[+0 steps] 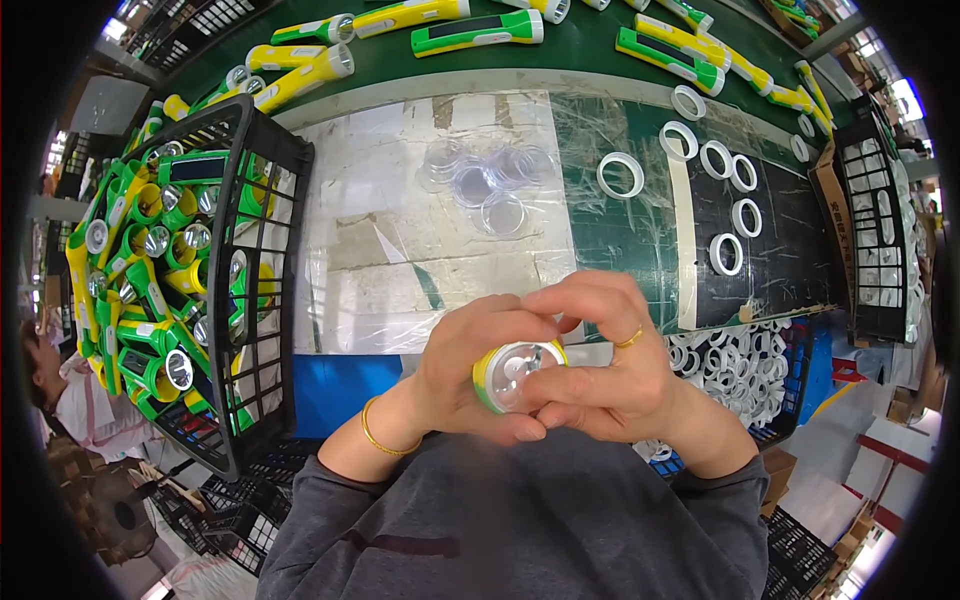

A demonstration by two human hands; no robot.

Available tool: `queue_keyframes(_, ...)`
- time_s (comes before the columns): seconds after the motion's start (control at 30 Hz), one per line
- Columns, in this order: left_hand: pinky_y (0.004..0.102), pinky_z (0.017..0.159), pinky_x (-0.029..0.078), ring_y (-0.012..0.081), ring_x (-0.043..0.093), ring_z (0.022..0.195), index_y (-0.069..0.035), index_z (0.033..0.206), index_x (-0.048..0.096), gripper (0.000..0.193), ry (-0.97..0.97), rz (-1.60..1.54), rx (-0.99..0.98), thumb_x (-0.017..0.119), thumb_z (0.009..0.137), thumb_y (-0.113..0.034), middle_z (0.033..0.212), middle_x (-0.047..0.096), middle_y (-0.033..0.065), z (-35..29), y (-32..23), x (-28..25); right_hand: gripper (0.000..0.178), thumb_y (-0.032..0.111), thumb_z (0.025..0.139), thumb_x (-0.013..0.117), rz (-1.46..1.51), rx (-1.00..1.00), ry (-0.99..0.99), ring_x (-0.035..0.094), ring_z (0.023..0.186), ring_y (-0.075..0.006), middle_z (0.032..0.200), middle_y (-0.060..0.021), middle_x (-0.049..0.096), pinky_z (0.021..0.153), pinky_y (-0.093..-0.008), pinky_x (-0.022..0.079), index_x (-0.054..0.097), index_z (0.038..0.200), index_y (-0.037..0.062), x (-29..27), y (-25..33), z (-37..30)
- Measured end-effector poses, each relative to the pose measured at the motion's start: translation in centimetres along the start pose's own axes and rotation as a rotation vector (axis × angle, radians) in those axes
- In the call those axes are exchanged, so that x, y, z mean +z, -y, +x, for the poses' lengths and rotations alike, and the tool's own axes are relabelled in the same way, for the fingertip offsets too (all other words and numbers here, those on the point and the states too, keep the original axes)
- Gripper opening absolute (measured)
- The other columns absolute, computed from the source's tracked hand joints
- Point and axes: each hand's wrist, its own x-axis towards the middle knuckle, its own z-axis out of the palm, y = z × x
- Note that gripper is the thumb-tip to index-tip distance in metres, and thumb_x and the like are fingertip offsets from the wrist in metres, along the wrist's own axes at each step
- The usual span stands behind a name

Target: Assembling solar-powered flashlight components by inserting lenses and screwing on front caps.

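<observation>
Head view shows the left hand (470, 370) and right hand (610, 370) both gripping a yellow-and-green plastic flashlight head (512, 376), near clear round lenses (485, 180) farther off.

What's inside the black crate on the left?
The crate holds green and yellow flashlights, piled with reflector heads showing. Lower layers and the crate bottom are covered.

We see a green workbench (640, 235) patched with clear tape — on it lie white rings (621, 175), clear round lenses (487, 180), and a black crate (262, 290); green-and-yellow flashlights (478, 30) line its far strip.
</observation>
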Motion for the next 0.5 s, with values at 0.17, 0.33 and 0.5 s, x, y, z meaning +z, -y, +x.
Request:
queue_keyframes(0.17, 0.0337, 0.067, 0.049, 0.0246, 0.059, 0.079, -0.003, 0.117, 0.043, 0.059, 0.003, -0.004, -0.019, 0.071, 0.079, -0.039, 0.093, 0.058, 0.0217, -1.1, -0.5, -1.1, 0.024, 0.023, 0.093, 0.058, 0.458, 0.691, -0.206, 0.059, 0.074, -0.0151, 0.097, -0.0103, 0.063, 0.063, -0.0281, 0.049, 0.065, 0.104, 0.0030, -0.9, -3.9, -0.6)
queue_keyframes(0.33, 0.0305, 0.063, 0.049, 0.0220, 0.057, 0.073, -0.004, 0.114, 0.042, 0.053, -0.021, -0.039, -0.020, 0.067, 0.080, -0.036, 0.090, 0.059, 0.0225, -0.3, -0.6, -1.1, 0.027, 0.006, 0.083, 0.065, -0.038, 0.697, -0.347, 0.059, 0.067, -0.0130, 0.087, -0.0061, 0.062, 0.060, -0.0262, 0.047, 0.064, 0.109, 0.0039, 2.4, -12.2, 1.2)
queue_keyframes(0.5, 0.0274, 0.061, 0.047, 0.0192, 0.056, 0.073, -0.004, 0.114, 0.042, 0.056, -0.070, -0.054, -0.046, 0.068, 0.079, -0.038, 0.090, 0.059, 0.0220, -0.1, -0.8, -1.1, 0.036, 0.005, 0.076, 0.070, -0.490, 0.483, -0.078, 0.060, 0.067, -0.0176, 0.090, -0.0078, 0.058, 0.061, -0.0259, 0.047, 0.065, 0.111, 0.0111, 3.0, -16.0, 2.9)
